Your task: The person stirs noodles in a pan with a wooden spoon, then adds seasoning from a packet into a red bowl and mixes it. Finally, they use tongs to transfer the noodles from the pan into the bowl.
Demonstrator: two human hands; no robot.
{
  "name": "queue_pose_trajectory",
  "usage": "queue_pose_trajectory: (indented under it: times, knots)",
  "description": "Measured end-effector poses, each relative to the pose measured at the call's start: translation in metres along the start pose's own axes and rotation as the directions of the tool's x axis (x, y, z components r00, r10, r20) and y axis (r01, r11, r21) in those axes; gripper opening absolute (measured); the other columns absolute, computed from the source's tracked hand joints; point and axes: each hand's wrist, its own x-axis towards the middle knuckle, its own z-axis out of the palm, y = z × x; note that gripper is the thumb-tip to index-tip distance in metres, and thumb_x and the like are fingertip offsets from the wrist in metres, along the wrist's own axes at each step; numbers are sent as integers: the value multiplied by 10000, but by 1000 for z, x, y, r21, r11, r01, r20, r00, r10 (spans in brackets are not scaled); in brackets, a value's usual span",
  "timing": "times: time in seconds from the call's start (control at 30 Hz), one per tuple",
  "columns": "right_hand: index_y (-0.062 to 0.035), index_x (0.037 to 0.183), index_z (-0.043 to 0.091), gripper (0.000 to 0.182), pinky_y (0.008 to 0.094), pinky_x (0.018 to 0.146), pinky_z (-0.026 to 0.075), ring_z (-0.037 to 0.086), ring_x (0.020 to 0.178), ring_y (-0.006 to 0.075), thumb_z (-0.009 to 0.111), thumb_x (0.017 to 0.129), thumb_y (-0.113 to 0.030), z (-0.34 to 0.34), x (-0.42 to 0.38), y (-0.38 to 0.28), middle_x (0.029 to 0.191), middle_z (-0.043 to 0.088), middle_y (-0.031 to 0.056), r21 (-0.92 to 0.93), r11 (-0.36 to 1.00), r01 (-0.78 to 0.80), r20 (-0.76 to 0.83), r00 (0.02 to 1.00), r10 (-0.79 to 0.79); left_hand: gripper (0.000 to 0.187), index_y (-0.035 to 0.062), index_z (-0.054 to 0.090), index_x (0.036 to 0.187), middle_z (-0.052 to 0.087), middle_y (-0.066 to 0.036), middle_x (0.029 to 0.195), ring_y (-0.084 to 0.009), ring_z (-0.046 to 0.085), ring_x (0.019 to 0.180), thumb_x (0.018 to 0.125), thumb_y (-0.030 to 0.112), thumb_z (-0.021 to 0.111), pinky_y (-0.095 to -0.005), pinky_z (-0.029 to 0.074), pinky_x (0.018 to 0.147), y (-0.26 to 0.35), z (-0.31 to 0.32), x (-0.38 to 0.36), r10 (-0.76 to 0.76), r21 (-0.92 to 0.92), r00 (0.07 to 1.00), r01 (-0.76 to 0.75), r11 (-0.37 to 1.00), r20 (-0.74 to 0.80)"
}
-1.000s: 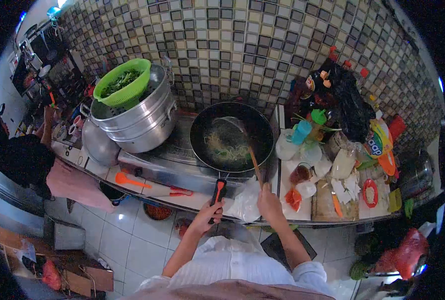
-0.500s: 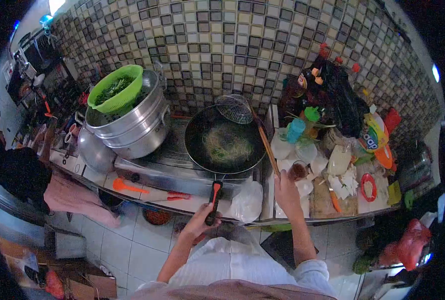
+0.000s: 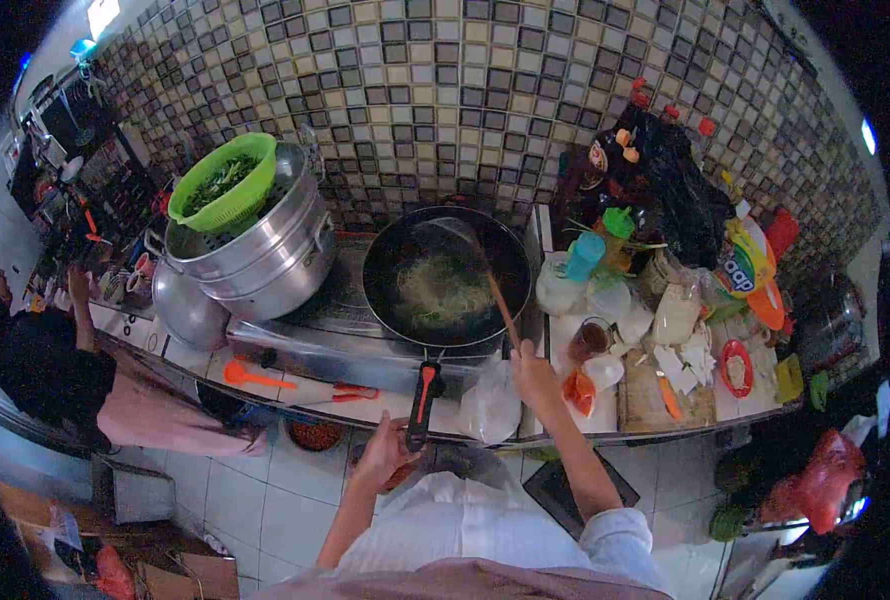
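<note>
My right hand (image 3: 537,382) is closed around the long wooden handle of a wire skimmer (image 3: 455,236). The skimmer's head is blurred and lies inside the black frying pan (image 3: 383,305), toward its far side. Pale, stringy food with green bits (image 3: 445,292) covers the middle of the pan, which sits on the stove (image 3: 343,295). Beside the lower end of the pan's black-and-red handle, my left hand (image 3: 382,460) has its fingers apart, very near or touching the handle.
Left of the pan, a large metal steamer pot (image 3: 275,260) carries a green basket (image 3: 180,205) of leaves. An orange spoon (image 3: 255,376) lies along the front edge. Jars, bottles and a cutting board (image 3: 640,410) crowd the right counter. Another person (image 3: 50,370) stands at left.
The skimmer's head has dropped from the pan's far right rim into the pan, as my right hand moved left. My left hand has loosened from the pan handle and shifted slightly left.
</note>
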Motion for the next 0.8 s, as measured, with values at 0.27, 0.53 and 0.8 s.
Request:
queue_pose_trajectory:
  times: [0.27,0.53,0.8]
  knots:
    - [-59,1004,408,303,481,514,437,556,561,385,379,858,-323,-62,-34,-18,599,555,208,-85,996,28,85,996,-21,387,61,470,980,555,-66,897,-170,570,747,880,415,351,-302,485,673,-22,-18,12,-87,-115,992,75,991,-95]
    - [-51,1041,427,329,473,509,442,560,556,379,385,860,-322,-73,-33,-3,607,561,204,-113,994,-7,-85,996,-2,347,70,488,989,572,-82,857,-190,583,697,857,387,431,-235,485,538,-21,-9,2,-64,-127,994,53,990,-84]
    - [3,1123,388,400,466,525,459,571,570,373,375,859,-298,-28,-13,13,623,568,215,-114,992,-48,5,999,49,274,61,546,926,598,-77,839,-169,576,680,827,315,518,-241,480,527,-16,-7,-4,8,-135,1000,-11,991,-24]
